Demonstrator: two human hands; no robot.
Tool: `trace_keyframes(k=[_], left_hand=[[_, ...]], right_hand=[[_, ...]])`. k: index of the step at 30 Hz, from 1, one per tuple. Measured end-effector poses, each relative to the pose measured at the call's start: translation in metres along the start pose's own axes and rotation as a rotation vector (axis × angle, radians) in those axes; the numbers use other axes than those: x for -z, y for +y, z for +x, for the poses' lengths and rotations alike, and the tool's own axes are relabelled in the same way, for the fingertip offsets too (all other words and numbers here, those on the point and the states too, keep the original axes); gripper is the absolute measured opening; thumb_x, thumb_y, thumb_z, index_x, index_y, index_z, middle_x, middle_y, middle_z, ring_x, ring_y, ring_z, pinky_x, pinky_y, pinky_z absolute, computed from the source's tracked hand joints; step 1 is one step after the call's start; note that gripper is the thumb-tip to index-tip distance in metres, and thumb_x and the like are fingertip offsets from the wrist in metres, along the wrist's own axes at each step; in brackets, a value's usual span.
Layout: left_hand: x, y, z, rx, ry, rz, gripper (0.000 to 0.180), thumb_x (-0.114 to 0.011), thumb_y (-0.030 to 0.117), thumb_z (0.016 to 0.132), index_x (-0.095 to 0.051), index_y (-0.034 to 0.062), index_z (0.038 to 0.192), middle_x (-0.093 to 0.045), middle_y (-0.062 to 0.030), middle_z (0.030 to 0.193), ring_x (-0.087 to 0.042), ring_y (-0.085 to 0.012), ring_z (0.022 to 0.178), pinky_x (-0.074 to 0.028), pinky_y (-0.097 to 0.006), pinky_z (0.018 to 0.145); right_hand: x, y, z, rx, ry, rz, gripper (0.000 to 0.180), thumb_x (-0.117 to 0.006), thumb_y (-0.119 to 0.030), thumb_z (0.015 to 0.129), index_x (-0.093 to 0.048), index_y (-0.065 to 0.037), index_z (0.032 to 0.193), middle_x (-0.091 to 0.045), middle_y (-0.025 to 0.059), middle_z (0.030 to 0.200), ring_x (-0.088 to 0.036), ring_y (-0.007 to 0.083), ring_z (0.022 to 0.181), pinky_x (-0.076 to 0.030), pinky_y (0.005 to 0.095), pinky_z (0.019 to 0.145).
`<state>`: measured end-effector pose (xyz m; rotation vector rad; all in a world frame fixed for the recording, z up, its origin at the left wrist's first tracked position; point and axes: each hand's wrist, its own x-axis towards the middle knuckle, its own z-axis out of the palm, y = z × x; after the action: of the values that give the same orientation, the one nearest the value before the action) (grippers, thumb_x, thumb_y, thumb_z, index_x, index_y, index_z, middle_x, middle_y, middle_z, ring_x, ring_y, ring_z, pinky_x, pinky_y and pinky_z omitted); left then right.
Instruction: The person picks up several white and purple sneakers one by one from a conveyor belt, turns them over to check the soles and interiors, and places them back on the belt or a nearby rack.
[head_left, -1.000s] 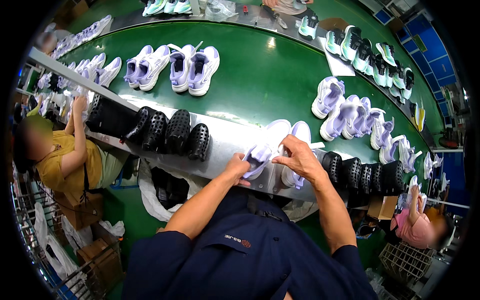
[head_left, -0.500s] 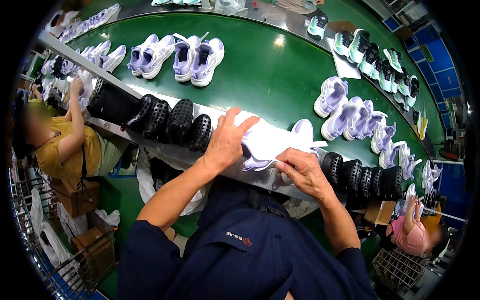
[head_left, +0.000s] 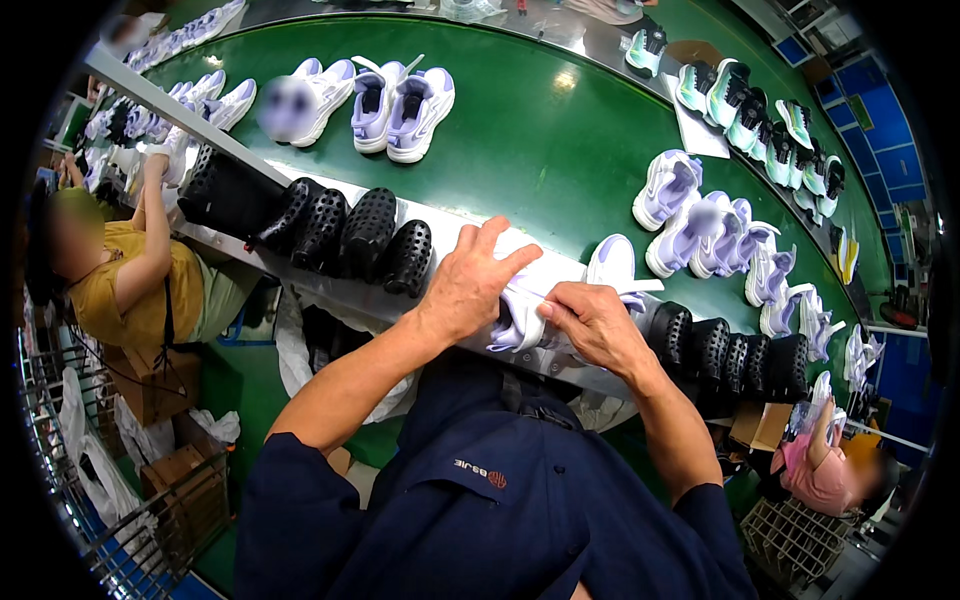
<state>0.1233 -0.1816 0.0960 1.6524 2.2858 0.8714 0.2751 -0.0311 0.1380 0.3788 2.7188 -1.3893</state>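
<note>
A white and lavender sneaker [head_left: 517, 322] is at the near edge of the bench, its lavender collar toward me. My left hand [head_left: 470, 285] is closed over its far left part, the thumb and fingers spread round the white upper. With thumb and forefinger, my right hand [head_left: 597, 322] pinches a thin white part at the shoe's opening; whether it is lace or tongue I cannot tell. The hands hide much of the sneaker. Just beyond my right hand, a second white sneaker [head_left: 612, 262] lies on the bench with a loose white strap.
Black perforated shoe-shaped forms [head_left: 367, 235] line the bench edge on the left, and more forms [head_left: 708, 350] on the right. Lavender sneakers stand on the green belt [head_left: 540, 130]. Black and mint shoes [head_left: 745, 120] sit far right. People work at left and right.
My right hand has moved left and slightly up, closer to my left hand. The broad white surface between the hands has mostly gone from view, and the lavender collar shows more.
</note>
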Motion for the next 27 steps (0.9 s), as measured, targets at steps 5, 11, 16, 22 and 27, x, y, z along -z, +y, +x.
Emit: trace_keyframes(k=[5, 11, 16, 22, 27], left_hand=[[0.000, -0.002, -0.007, 0.023, 0.020, -0.060, 0.066, -0.062, -0.010, 0.066, -0.061, 0.0164, 0.126, -0.049, -0.0228, 0.131, -0.050, -0.0423, 0.110, -0.046, -0.047, 0.097], [-0.020, -0.002, -0.027, 0.282, 0.007, -0.091, 0.065, -0.060, -0.008, 0.066, -0.060, 0.0141, 0.128, -0.050, -0.0223, 0.130, -0.048, -0.0430, 0.116, -0.044, -0.047, 0.099], [-0.076, -0.034, -0.055, 0.819, -0.096, -0.302, 0.057, -0.057, 0.002, 0.079, -0.052, 0.0083, 0.136, -0.059, -0.0279, 0.116, -0.059, -0.0459, 0.108, -0.050, -0.048, 0.093], [-0.086, -0.019, -0.035, 0.974, -0.350, -0.376, 0.053, -0.069, 0.026, 0.084, -0.055, -0.0017, 0.127, -0.067, -0.0257, 0.107, -0.067, -0.0373, 0.098, -0.056, -0.042, 0.080], [-0.084, -0.008, -0.028, 0.266, 0.180, 0.061, 0.019, -0.071, 0.018, 0.083, -0.067, 0.0054, 0.097, -0.063, -0.0124, 0.091, -0.062, -0.0352, 0.089, -0.052, -0.039, 0.074]], right_hand=[[-0.006, 0.001, 0.005, 0.009, -0.033, -0.077, 0.026, -0.064, -0.024, 0.093, -0.063, 0.000, 0.082, -0.062, 0.0188, 0.072, -0.062, 0.0373, 0.069, -0.046, 0.0453, 0.064], [-0.010, 0.003, 0.019, -0.174, -0.103, -0.293, 0.028, -0.067, -0.028, 0.089, -0.064, -0.002, 0.079, -0.066, 0.0186, 0.072, -0.065, 0.0371, 0.071, -0.049, 0.0469, 0.065], [-0.034, 0.042, 0.016, -0.190, 0.528, -0.080, 0.032, -0.073, -0.030, 0.083, -0.063, -0.001, 0.095, -0.068, 0.0200, 0.089, -0.068, 0.0373, 0.079, -0.052, 0.0465, 0.071], [-0.090, 0.053, 0.010, -0.541, 0.110, -0.184, 0.048, -0.071, -0.030, 0.082, -0.058, 0.010, 0.105, -0.067, 0.0339, 0.088, -0.068, 0.0486, 0.087, -0.054, 0.0521, 0.081], [-0.113, 0.084, 0.017, -0.531, 0.213, -0.201, 0.037, -0.065, -0.028, 0.087, -0.060, 0.007, 0.100, -0.067, 0.0321, 0.086, -0.067, 0.0487, 0.084, -0.053, 0.0548, 0.078]])
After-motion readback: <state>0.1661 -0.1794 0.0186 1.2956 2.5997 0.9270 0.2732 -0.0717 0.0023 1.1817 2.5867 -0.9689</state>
